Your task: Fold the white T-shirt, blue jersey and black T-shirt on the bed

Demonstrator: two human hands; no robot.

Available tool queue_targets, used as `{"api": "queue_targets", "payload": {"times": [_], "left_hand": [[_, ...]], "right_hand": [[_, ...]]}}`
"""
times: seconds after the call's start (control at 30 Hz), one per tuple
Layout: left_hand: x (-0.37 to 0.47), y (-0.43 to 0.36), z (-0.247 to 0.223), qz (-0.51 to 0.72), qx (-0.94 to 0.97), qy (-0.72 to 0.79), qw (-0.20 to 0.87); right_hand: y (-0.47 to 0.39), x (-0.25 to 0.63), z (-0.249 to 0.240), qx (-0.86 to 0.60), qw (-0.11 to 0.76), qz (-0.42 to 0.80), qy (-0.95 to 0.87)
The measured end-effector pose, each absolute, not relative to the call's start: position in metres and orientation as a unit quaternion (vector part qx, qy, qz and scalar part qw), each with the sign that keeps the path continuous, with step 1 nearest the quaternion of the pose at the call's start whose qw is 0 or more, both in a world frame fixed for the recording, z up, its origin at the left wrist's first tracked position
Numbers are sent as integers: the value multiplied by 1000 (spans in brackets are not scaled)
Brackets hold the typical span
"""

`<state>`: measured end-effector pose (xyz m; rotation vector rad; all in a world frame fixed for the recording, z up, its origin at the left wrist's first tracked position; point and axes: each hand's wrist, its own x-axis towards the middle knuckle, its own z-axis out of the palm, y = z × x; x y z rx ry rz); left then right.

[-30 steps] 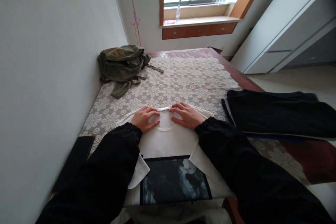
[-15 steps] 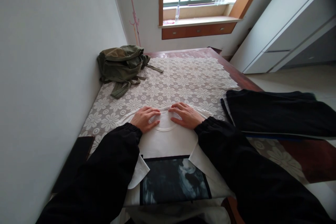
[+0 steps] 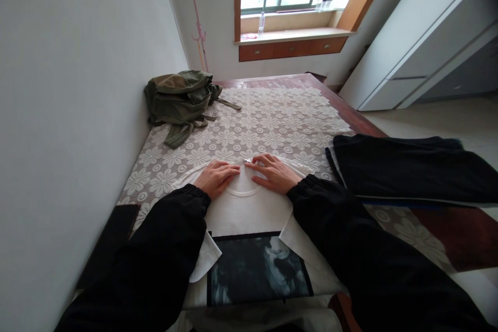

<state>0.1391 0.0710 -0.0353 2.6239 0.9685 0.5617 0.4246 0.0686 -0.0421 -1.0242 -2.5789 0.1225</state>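
Left hand (image 3: pixel 218 178), right hand (image 3: pixel 277 173) both seemingly palm-down.

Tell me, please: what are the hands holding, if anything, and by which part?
Left hand and right hand touch the shirt at its neckline; whether they grip it cannot be told.

Olive-green backpack (image 3: pixel 179 96) on lace cloth (image 3: pixel 288 120) beside white wall (image 3: pixel 78 88), clear bottle (image 3: pixel 261 25) on windowsill (image 3: pixel 295 36), pink stand (image 3: pixel 199 29)

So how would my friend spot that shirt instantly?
Find the lace tablecloth. At its near end, a shirt lies beneath the left hand and right hand. Unlike the dark folded cloth rightward, it's white with a dark rectangular print.
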Motion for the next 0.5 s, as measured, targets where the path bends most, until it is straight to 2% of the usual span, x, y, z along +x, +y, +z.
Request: {"api": "queue_targets", "payload": {"times": [0.5], "left_hand": [[139,69,-35,194,910,351,109]], "right_hand": [[68,423,-42,-369,189,56,-908]]}}
